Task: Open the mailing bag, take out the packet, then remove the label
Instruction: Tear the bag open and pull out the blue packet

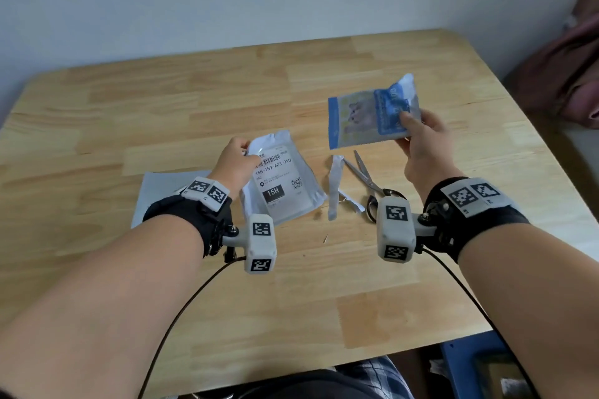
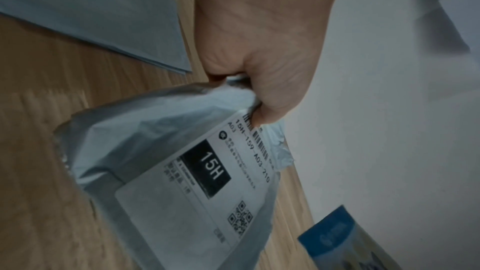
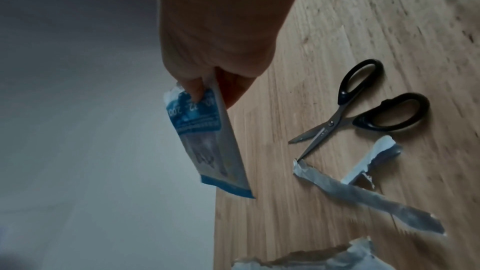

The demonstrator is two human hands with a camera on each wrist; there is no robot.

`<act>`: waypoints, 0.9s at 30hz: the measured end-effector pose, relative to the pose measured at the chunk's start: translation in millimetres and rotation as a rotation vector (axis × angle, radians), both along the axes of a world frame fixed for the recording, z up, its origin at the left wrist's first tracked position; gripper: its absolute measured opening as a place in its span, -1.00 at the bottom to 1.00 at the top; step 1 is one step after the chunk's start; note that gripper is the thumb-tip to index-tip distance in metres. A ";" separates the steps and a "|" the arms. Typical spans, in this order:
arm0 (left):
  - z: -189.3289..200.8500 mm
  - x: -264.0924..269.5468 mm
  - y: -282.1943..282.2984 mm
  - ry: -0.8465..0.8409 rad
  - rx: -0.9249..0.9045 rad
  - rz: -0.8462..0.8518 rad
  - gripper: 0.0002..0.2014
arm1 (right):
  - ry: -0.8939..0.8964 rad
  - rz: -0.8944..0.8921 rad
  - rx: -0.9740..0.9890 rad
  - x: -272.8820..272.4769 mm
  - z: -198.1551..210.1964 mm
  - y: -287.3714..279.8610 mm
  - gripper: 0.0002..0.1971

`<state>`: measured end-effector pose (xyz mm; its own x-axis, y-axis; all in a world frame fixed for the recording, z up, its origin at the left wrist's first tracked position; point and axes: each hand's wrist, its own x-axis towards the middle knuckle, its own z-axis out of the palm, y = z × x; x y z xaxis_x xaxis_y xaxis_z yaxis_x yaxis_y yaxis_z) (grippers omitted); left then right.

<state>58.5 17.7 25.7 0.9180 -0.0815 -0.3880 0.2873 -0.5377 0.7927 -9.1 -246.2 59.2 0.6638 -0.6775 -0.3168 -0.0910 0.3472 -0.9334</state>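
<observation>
Pinched between right thumb and fingers: the blue packet (image 1: 372,113), held by its far end above the table (image 1: 162,107), clear of the wood, with the right hand (image 1: 424,142) raised and its wrist turned inward. Gripped in the left hand (image 1: 235,160): the white mailing bag (image 1: 282,185), fingers curled round its crumpled far-left corner, thumb pressed on the barcode edge of the label (image 1: 275,183). Lifted at that corner, the bag; near edge down at the table. Stuck flat on the bag's upper face, the label, unpeeled. Torn open along one ragged edge; inside of the bag hidden. Between the hands on the wood: a cut-off strip (image 1: 334,188) and black-handled scissors (image 1: 369,185), blades parted. Beside the left wrist: a grey sheet (image 1: 155,191), flat.
</observation>
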 end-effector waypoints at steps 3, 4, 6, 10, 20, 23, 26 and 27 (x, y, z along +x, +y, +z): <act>-3.2 -0.6 -16.0 0.023 -0.042 0.021 -0.67 | 0.081 -0.063 0.065 6.5 -12.1 -15.8 -0.85; -4.1 -0.2 -23.1 0.027 -0.056 0.031 -0.67 | 0.105 -0.072 0.088 9.0 -16.2 -20.8 -0.86; -6.0 1.1 -38.5 0.038 -0.081 0.046 -0.65 | 0.131 -0.089 0.139 12.6 -24.6 -31.8 -0.87; -10.4 4.2 -68.0 0.069 -0.094 0.052 -0.66 | 0.129 -0.132 0.230 15.5 -42.1 -58.1 -0.83; -33.8 2.4 -108.6 0.111 -0.049 0.025 -0.69 | 0.660 0.276 -0.076 4.4 -120.8 -104.1 -0.85; -34.9 1.0 -107.7 0.119 -0.055 0.013 -0.69 | 0.782 0.423 -0.364 1.1 -121.7 -109.3 -0.73; -27.1 0.0 -104.1 0.099 -0.114 0.016 -0.80 | 0.688 0.502 -0.599 8.2 -96.3 -96.5 -0.86; -22.5 -0.1 -102.5 0.094 -0.135 0.012 -0.86 | 0.615 0.519 -0.621 12.2 -85.6 -88.1 -0.88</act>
